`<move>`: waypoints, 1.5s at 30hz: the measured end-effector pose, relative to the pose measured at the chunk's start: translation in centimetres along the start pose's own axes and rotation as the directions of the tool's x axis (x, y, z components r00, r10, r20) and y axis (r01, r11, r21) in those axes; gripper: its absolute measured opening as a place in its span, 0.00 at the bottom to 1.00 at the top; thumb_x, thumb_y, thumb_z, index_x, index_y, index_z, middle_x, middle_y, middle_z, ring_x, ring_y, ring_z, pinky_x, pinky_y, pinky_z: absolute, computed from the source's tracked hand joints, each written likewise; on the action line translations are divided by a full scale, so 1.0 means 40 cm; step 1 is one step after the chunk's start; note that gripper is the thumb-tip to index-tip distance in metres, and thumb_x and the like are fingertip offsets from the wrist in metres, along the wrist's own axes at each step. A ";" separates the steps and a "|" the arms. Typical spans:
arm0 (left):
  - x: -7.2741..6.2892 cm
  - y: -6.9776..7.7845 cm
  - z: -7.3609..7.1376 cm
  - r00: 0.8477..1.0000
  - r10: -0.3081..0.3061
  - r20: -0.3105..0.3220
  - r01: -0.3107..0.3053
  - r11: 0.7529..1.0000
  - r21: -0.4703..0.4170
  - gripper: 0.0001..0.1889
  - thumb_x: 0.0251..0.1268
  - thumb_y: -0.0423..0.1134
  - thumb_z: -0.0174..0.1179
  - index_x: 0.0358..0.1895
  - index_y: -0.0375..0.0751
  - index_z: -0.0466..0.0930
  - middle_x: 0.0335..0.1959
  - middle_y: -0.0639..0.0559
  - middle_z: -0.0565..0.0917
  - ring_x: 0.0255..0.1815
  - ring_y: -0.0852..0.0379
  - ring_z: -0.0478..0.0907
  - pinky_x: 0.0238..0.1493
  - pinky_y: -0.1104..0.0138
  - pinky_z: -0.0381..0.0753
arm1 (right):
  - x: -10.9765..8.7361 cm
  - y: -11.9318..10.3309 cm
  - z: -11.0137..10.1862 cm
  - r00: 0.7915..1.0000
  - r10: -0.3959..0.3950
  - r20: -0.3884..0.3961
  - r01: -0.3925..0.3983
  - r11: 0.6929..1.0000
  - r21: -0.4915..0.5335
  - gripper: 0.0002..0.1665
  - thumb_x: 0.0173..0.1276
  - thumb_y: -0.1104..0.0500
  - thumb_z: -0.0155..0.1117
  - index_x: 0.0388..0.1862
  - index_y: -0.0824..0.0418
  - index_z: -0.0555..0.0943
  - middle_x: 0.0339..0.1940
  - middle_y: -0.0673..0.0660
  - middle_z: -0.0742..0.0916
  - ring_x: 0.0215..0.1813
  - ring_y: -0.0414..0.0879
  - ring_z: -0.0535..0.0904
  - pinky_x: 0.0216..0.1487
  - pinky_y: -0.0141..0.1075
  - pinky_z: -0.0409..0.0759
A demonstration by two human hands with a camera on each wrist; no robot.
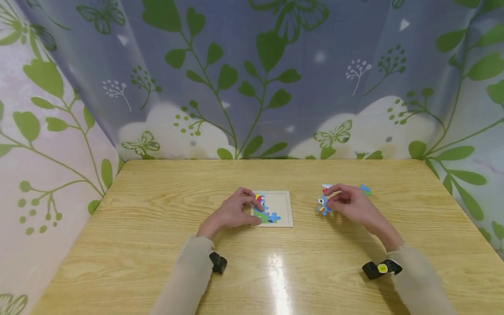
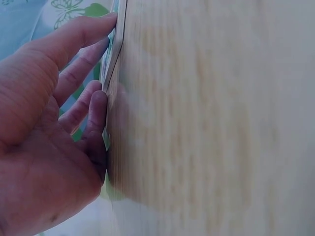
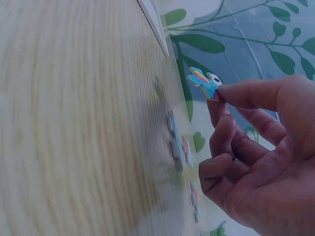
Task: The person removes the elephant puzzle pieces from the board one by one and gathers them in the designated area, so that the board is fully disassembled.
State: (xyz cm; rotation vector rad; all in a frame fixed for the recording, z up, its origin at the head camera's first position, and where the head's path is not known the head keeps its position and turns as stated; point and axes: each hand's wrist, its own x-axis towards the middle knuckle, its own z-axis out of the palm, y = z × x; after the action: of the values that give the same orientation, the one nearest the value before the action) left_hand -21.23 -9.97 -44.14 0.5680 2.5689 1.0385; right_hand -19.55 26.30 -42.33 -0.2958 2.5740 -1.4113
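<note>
A pale puzzle board [image 1: 283, 203] lies on the table, its left and lower parts filled with colourful pieces [image 1: 261, 215]. At the board's left side, my left hand [image 1: 236, 211] rests with its fingertips and thumb touching it. In the left wrist view, the left fingers [image 2: 78, 73] lie fairly straight along the board's edge. My right hand [image 1: 354, 208], to the right of the board, pinches a blue jigsaw piece [image 3: 209, 88] with a printed eye between thumb and forefinger. That piece is held above the table, tilted. The right hand's other fingers are curled.
Loose jigsaw pieces lie near the right hand: a white and red one [image 1: 326, 187] behind the held piece and a blue-green one [image 1: 365, 190] farther right. The hand hides part of this area. A leaf-patterned curtain [image 1: 244, 87] hangs behind the wooden table [image 1: 157, 197].
</note>
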 end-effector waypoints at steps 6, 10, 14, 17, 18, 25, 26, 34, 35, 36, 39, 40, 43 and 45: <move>0.000 -0.005 -0.002 1.000 -0.016 0.007 0.016 1.000 -0.020 0.09 0.59 0.45 0.74 0.42 0.58 0.87 0.66 0.54 0.69 0.66 0.45 0.69 0.67 0.45 0.63 | -0.007 0.013 -0.021 1.000 -0.010 -0.018 0.010 1.000 -0.005 0.15 0.74 0.63 0.64 0.56 0.64 0.80 0.42 0.61 0.89 0.40 0.42 0.85 0.41 0.35 0.80; 0.002 -0.005 -0.003 1.000 -0.010 0.008 0.010 1.000 -0.018 0.09 0.59 0.44 0.74 0.43 0.58 0.87 0.67 0.52 0.69 0.67 0.44 0.68 0.69 0.42 0.63 | -0.013 0.026 -0.034 0.999 -0.006 -0.043 0.004 0.999 -0.033 0.14 0.73 0.63 0.65 0.55 0.64 0.80 0.41 0.61 0.89 0.39 0.38 0.84 0.40 0.34 0.79; 0.002 -0.003 -0.002 1.000 -0.011 0.013 0.011 1.000 -0.016 0.09 0.60 0.45 0.74 0.43 0.57 0.87 0.67 0.50 0.69 0.68 0.44 0.67 0.71 0.39 0.60 | -0.022 0.037 -0.049 0.998 0.003 -0.057 -0.006 0.999 -0.048 0.15 0.72 0.62 0.66 0.55 0.65 0.81 0.42 0.61 0.89 0.39 0.37 0.85 0.40 0.34 0.79; 0.002 -0.002 -0.003 1.000 -0.014 0.014 0.015 1.000 -0.013 0.09 0.60 0.45 0.73 0.43 0.57 0.87 0.67 0.50 0.69 0.69 0.43 0.67 0.71 0.38 0.59 | -0.029 0.047 -0.062 0.999 0.015 -0.051 -0.018 0.998 -0.058 0.16 0.73 0.60 0.66 0.56 0.65 0.80 0.43 0.61 0.89 0.41 0.36 0.84 0.41 0.33 0.80; 0.002 -0.001 -0.003 1.000 -0.014 0.015 0.014 1.000 -0.011 0.09 0.60 0.46 0.73 0.43 0.57 0.87 0.67 0.51 0.69 0.68 0.44 0.67 0.71 0.38 0.59 | -0.031 0.051 -0.066 0.999 0.019 -0.047 -0.021 0.998 -0.061 0.16 0.74 0.59 0.65 0.57 0.64 0.80 0.44 0.61 0.90 0.41 0.35 0.84 0.41 0.33 0.80; 0.002 0.002 -0.003 1.000 -0.019 0.016 0.020 1.000 -0.003 0.09 0.60 0.46 0.73 0.43 0.58 0.87 0.68 0.51 0.68 0.69 0.44 0.67 0.71 0.38 0.58 | -0.045 0.072 -0.096 0.998 0.054 -0.043 -0.057 0.995 -0.082 0.18 0.75 0.58 0.65 0.60 0.65 0.79 0.45 0.62 0.90 0.41 0.36 0.84 0.39 0.34 0.79; 0.001 0.002 -0.003 1.000 -0.021 0.015 0.021 1.000 -0.004 0.09 0.60 0.46 0.73 0.43 0.58 0.87 0.68 0.51 0.68 0.69 0.44 0.67 0.71 0.38 0.58 | -0.046 0.074 -0.099 0.997 0.061 -0.045 -0.065 0.994 -0.089 0.19 0.75 0.58 0.65 0.60 0.64 0.80 0.45 0.62 0.90 0.40 0.36 0.84 0.38 0.34 0.79; 0.003 -0.001 -0.002 0.999 -0.027 0.018 0.027 1.000 -0.011 0.09 0.60 0.46 0.73 0.42 0.58 0.87 0.67 0.52 0.68 0.68 0.45 0.67 0.69 0.40 0.60 | -0.049 0.090 -0.113 0.995 0.083 -0.050 -0.089 0.985 -0.145 0.20 0.75 0.55 0.65 0.61 0.63 0.80 0.47 0.62 0.89 0.38 0.37 0.80 0.33 0.32 0.75; 0.004 -0.002 -0.002 0.999 -0.027 0.019 0.027 1.000 -0.012 0.09 0.60 0.46 0.73 0.42 0.58 0.87 0.67 0.52 0.68 0.68 0.45 0.67 0.69 0.41 0.61 | -0.049 0.091 -0.115 0.995 0.084 -0.050 -0.090 0.985 -0.148 0.20 0.75 0.55 0.65 0.60 0.62 0.80 0.46 0.62 0.89 0.38 0.37 0.81 0.34 0.32 0.75; 0.004 -0.002 -0.002 0.999 -0.025 0.022 0.025 1.000 -0.011 0.09 0.60 0.46 0.73 0.43 0.58 0.87 0.67 0.52 0.68 0.68 0.45 0.67 0.68 0.41 0.61 | -0.049 0.092 -0.116 0.995 0.082 -0.050 -0.088 0.985 -0.151 0.19 0.75 0.55 0.65 0.60 0.62 0.80 0.46 0.62 0.89 0.38 0.36 0.81 0.34 0.32 0.75; 0.004 0.000 -0.002 0.999 -0.025 0.030 0.026 1.000 -0.013 0.09 0.61 0.46 0.73 0.43 0.58 0.87 0.66 0.53 0.68 0.67 0.46 0.67 0.67 0.43 0.62 | -0.049 0.094 -0.122 0.996 0.072 -0.048 -0.079 0.983 -0.167 0.18 0.75 0.57 0.64 0.60 0.63 0.80 0.46 0.62 0.90 0.39 0.36 0.82 0.36 0.32 0.76; 0.004 0.000 -0.002 0.999 -0.026 0.031 0.026 1.000 -0.010 0.08 0.61 0.46 0.73 0.43 0.59 0.87 0.66 0.53 0.68 0.67 0.46 0.67 0.67 0.43 0.62 | -0.048 0.096 -0.123 0.997 0.066 -0.048 -0.073 0.982 -0.173 0.18 0.75 0.58 0.64 0.59 0.63 0.81 0.46 0.62 0.90 0.39 0.36 0.82 0.37 0.32 0.77; 0.005 -0.002 -0.002 0.999 -0.029 0.033 0.029 1.000 -0.008 0.08 0.61 0.46 0.73 0.43 0.60 0.87 0.66 0.54 0.68 0.68 0.46 0.67 0.68 0.43 0.62 | -0.047 0.099 -0.127 0.998 0.048 -0.048 -0.057 0.980 -0.191 0.17 0.75 0.59 0.64 0.58 0.64 0.81 0.45 0.62 0.90 0.40 0.34 0.83 0.38 0.31 0.78; 0.005 -0.003 -0.001 0.999 -0.028 0.030 0.028 1.000 -0.006 0.08 0.61 0.46 0.73 0.42 0.60 0.87 0.66 0.54 0.68 0.68 0.46 0.67 0.68 0.43 0.63 | -0.045 0.101 -0.128 0.998 0.041 -0.053 -0.051 0.978 -0.204 0.16 0.74 0.59 0.65 0.57 0.64 0.82 0.44 0.62 0.90 0.39 0.34 0.83 0.38 0.31 0.79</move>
State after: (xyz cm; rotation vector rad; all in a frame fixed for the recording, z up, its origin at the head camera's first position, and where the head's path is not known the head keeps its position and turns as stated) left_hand -21.46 -9.99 -44.22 0.5405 2.5392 1.0211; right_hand -19.49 33.06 -42.92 -0.2329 2.7514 -1.1525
